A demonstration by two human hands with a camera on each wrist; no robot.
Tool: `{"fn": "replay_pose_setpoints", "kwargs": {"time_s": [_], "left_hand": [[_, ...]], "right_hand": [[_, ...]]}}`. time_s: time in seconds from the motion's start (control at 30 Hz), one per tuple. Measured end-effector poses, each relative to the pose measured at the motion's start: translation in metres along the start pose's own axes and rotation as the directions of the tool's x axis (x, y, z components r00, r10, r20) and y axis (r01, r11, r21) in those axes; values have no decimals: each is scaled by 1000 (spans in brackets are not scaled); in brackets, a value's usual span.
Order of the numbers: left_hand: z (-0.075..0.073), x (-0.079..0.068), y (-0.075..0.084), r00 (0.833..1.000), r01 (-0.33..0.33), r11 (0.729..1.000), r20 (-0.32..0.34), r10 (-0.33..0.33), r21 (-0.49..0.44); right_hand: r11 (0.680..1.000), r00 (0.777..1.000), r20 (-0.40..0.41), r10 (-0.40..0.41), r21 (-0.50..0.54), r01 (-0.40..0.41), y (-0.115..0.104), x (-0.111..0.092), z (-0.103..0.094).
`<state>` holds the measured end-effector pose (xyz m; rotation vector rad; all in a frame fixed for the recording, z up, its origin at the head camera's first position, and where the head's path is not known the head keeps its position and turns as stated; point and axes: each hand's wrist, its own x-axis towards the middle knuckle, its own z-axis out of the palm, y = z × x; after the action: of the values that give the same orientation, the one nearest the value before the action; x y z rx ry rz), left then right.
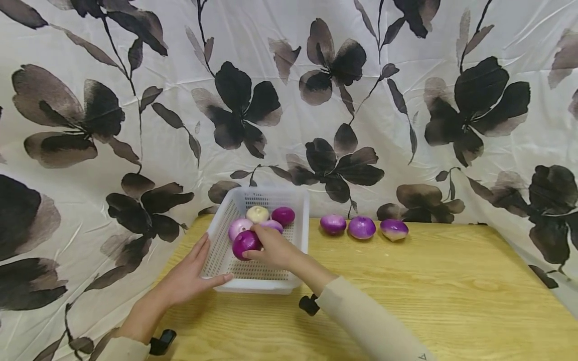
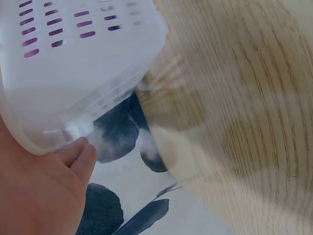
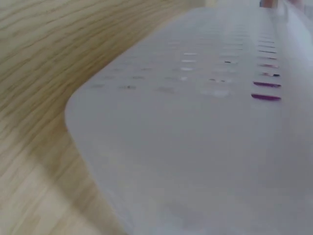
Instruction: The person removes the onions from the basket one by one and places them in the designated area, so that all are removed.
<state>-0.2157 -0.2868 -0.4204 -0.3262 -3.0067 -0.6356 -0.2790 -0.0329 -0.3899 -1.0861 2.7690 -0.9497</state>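
In the head view my right hand (image 1: pixel 276 249) reaches into a white plastic basket (image 1: pixel 304 220) and holds a dark purple onion (image 1: pixel 246 244) between thumb and fingers. Spread along the basket's left side, my left hand (image 1: pixel 189 271) has its fingers straight against the outer wall and its thumb on the front rim. Behind the held onion lie a pale purple onion (image 1: pixel 237 227), a white onion (image 1: pixel 258 214), a dark purple onion (image 1: pixel 283 216) and another purple onion (image 1: pixel 273 225), partly hidden by my right hand. The left wrist view shows my left fingertips (image 2: pixel 84 155) at the basket's edge.
Three purple onions, a left one (image 1: pixel 333 224), a middle one (image 1: pixel 362 227) and a right one (image 1: pixel 394 229), stand in a row right of the basket on the wooden table (image 1: pixel 433 286). A floral cloth (image 1: pixel 289 115) hangs behind the table.
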Motion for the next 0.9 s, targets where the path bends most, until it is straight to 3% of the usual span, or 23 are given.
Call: {"fn": "replay_pose_setpoints", "kwargs": {"time_s": [0.57,0.9], "left_hand": [[-2,-2,-1,1000,-24,1000,-9,24,-9],[-3,-2,0,1000,-27,1000,-9,27,1]], "right_hand": [[997,997,-74,-26,65,31,14,-41,-28],[972,996,-83,25,236,-5,31,-73,-43]]}}
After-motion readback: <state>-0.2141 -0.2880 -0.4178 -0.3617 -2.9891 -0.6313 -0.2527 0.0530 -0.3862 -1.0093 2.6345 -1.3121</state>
